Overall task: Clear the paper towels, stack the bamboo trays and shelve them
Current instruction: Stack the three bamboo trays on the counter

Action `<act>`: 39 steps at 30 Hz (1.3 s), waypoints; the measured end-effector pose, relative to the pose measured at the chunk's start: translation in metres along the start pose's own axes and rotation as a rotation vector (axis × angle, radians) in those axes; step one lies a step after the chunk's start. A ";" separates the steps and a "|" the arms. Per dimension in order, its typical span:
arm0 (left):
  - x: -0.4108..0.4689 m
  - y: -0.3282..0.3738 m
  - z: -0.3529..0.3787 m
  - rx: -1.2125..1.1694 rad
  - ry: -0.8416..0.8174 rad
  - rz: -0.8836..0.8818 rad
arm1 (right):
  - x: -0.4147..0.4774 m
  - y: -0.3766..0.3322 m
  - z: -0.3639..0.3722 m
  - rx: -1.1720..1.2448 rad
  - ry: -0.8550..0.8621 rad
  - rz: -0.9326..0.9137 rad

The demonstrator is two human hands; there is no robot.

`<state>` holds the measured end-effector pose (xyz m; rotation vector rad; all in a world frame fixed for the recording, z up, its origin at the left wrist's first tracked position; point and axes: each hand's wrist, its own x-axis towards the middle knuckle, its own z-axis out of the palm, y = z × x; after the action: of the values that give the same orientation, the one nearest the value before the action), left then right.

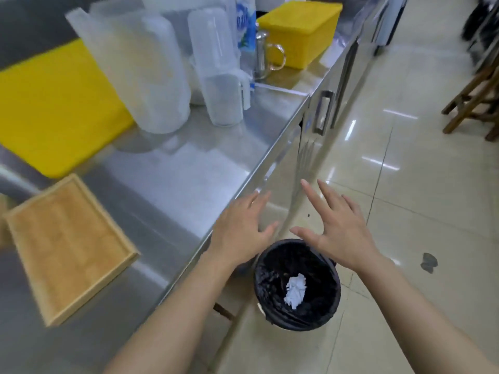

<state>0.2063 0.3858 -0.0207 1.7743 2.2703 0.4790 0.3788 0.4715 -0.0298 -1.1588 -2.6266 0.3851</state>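
Fingers [310, 190] spread apart and holding nothing, a person's right hand [340, 233] hovers above a black-lined waste bin [297, 317] on the tiled floor, where a crumpled white paper towel [295, 291] lies inside. The left hand [240, 233], likewise spread and empty, is at the edge of the stainless steel counter [172, 179]. A bamboo tray [70, 247] sits bare on the counter to the left, near a yellow cutting board [56, 109], clear plastic containers [151, 74] and a yellow lidded box [299, 31].
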 end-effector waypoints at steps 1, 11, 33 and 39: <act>-0.007 -0.004 -0.014 0.010 0.036 -0.013 | 0.005 -0.012 -0.007 0.004 0.003 -0.041; -0.101 -0.082 -0.117 0.034 0.245 -0.328 | 0.041 -0.162 -0.028 0.035 -0.006 -0.378; -0.379 -0.277 -0.219 0.027 0.532 -0.891 | -0.006 -0.504 0.081 0.122 -0.289 -0.809; -0.444 -0.284 -0.189 0.077 0.532 -1.200 | -0.031 -0.544 0.123 0.097 -0.442 -0.885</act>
<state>-0.0079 -0.1289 0.0324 0.0346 3.1525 0.6082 -0.0123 0.0773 0.0341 0.2105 -3.0951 0.6010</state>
